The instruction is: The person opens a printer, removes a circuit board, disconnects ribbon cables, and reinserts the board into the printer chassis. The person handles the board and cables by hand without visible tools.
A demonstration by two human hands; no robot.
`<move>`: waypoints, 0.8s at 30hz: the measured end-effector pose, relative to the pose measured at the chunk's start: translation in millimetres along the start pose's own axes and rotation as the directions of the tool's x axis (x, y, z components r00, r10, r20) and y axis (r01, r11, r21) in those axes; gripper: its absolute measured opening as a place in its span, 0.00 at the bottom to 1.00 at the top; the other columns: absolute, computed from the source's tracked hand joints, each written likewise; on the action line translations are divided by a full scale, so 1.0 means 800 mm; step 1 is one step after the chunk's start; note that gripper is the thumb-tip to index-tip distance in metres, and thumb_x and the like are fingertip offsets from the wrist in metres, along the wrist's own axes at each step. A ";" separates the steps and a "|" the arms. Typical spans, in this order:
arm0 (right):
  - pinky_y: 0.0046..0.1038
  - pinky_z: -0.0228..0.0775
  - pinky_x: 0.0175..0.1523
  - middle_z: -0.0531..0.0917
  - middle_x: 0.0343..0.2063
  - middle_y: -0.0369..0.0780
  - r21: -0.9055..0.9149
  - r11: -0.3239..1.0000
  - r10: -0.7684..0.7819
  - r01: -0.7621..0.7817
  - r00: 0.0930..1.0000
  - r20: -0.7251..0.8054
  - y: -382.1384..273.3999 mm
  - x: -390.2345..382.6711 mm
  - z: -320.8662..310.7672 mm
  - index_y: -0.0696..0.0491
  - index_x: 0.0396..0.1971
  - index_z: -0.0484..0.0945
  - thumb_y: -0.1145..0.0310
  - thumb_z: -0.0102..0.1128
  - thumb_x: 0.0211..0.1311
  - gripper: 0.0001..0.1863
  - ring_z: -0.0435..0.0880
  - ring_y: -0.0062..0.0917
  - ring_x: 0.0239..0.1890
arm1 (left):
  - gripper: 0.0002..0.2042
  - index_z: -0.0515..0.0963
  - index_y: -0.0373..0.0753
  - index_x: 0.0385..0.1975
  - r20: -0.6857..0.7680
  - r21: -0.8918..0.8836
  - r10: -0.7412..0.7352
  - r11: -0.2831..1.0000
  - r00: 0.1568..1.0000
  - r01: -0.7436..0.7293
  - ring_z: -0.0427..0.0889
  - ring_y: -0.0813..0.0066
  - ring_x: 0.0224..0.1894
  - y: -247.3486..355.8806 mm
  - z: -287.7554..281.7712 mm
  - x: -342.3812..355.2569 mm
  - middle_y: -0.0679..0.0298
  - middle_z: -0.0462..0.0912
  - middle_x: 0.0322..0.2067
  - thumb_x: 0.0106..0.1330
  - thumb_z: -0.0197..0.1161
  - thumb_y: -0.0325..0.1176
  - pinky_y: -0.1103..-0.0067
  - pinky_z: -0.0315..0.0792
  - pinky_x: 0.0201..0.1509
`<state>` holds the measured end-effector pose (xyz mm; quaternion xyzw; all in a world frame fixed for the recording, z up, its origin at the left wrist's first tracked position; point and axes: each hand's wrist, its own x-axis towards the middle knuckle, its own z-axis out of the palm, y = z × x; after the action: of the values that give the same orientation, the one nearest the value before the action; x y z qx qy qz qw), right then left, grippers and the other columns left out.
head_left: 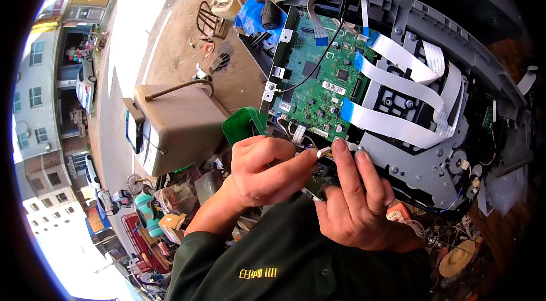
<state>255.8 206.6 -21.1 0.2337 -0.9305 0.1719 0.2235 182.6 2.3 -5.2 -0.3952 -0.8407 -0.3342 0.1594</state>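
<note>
My left hand (264, 171) pinches a small white cable connector (324, 152) between thumb and index finger, just below the near edge of a green circuit board (318, 82). To its right, my right hand (358, 204) has its index and middle fingers stretched out toward that board edge. Its thumb lies beside a small dark part with a metallic edge (313, 192); whether it grips this part is hard to make out. The board sits in the opened grey printer-like machine (392, 159). Flat white ribbon cables (404, 127) with blue ends lie across the metal plate right of the board.
A beige box-shaped appliance (182, 122) lies to the left, with a green bin (242, 124) beside it. Mixed scrap, including a teal container (148, 213) and a red crate (142, 244), is piled at lower left. A straw hat (456, 258) lies at lower right.
</note>
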 end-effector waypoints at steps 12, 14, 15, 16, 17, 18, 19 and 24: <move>0.34 0.56 0.61 0.86 0.57 0.40 0.015 0.996 0.081 -0.082 0.994 0.069 -0.010 0.007 -0.009 0.47 0.22 0.79 0.60 0.63 0.58 0.09 0.72 0.39 0.66 | 0.21 0.86 0.36 0.43 0.062 -0.089 0.048 0.995 0.997 -0.042 0.76 0.78 0.23 -0.015 -0.005 0.001 0.69 0.78 0.29 0.44 0.78 0.23 0.81 0.68 0.22; 0.34 0.56 0.61 0.86 0.57 0.40 -0.019 0.996 0.085 -0.084 0.995 0.057 -0.011 0.005 -0.007 0.47 0.22 0.79 0.60 0.64 0.58 0.09 0.72 0.39 0.66 | 0.20 0.86 0.34 0.42 0.081 -0.114 0.067 0.992 0.994 -0.058 0.78 0.77 0.23 -0.018 -0.008 0.003 0.68 0.79 0.29 0.45 0.78 0.22 0.81 0.69 0.22; 0.34 0.56 0.61 0.86 0.57 0.40 -0.029 0.996 0.085 -0.084 0.995 0.046 -0.013 0.005 -0.007 0.47 0.22 0.79 0.60 0.64 0.58 0.09 0.72 0.39 0.66 | 0.20 0.86 0.34 0.42 0.063 -0.161 0.046 0.986 0.997 -0.036 0.78 0.77 0.24 -0.019 -0.010 0.004 0.67 0.80 0.30 0.45 0.77 0.21 0.81 0.70 0.23; 0.33 0.57 0.61 0.86 0.57 0.40 -0.045 0.995 0.088 -0.086 0.995 0.053 -0.013 0.006 -0.007 0.47 0.22 0.79 0.60 0.64 0.57 0.09 0.72 0.39 0.66 | 0.19 0.86 0.33 0.42 0.045 -0.208 0.024 0.978 0.999 -0.014 0.79 0.76 0.24 -0.019 -0.011 0.004 0.66 0.80 0.30 0.46 0.77 0.21 0.81 0.71 0.23; 0.33 0.57 0.61 0.86 0.57 0.40 -0.060 0.994 0.090 -0.086 0.994 0.060 -0.013 0.006 -0.008 0.47 0.22 0.79 0.60 0.64 0.57 0.08 0.72 0.38 0.66 | 0.19 0.86 0.32 0.41 0.029 -0.254 -0.001 0.967 1.000 0.008 0.79 0.76 0.24 -0.018 -0.012 0.003 0.65 0.81 0.30 0.46 0.77 0.20 0.81 0.71 0.24; 0.33 0.57 0.61 0.86 0.57 0.40 -0.077 0.993 0.097 -0.092 0.993 0.061 -0.013 0.006 -0.007 0.47 0.23 0.79 0.60 0.64 0.57 0.08 0.72 0.38 0.66 | 0.18 0.85 0.30 0.42 0.018 -0.251 -0.051 0.967 0.999 0.054 0.80 0.74 0.25 -0.017 -0.021 0.006 0.61 0.81 0.29 0.48 0.76 0.18 0.80 0.72 0.25; 0.32 0.57 0.61 0.86 0.57 0.40 -0.075 0.992 0.105 -0.100 0.992 0.064 -0.014 0.006 -0.007 0.46 0.22 0.79 0.61 0.64 0.56 0.08 0.71 0.38 0.66 | 0.19 0.85 0.30 0.43 0.010 -0.205 -0.096 0.974 0.995 0.096 0.81 0.74 0.25 -0.017 -0.028 0.006 0.62 0.82 0.30 0.48 0.78 0.20 0.80 0.74 0.24; 0.32 0.56 0.61 0.86 0.57 0.40 -0.020 0.993 0.121 -0.120 0.991 0.063 -0.014 0.008 -0.006 0.46 0.22 0.79 0.62 0.63 0.54 0.07 0.70 0.37 0.67 | 0.16 0.85 0.33 0.42 0.112 -0.081 -0.307 0.945 0.945 0.317 0.81 0.71 0.26 -0.012 -0.045 0.022 0.60 0.81 0.32 0.52 0.76 0.19 0.77 0.74 0.26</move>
<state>257.9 197.0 -11.7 0.1809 -0.9509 0.1701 0.1847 163.9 -17.3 26.2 -0.2802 -0.8820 -0.3764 0.0435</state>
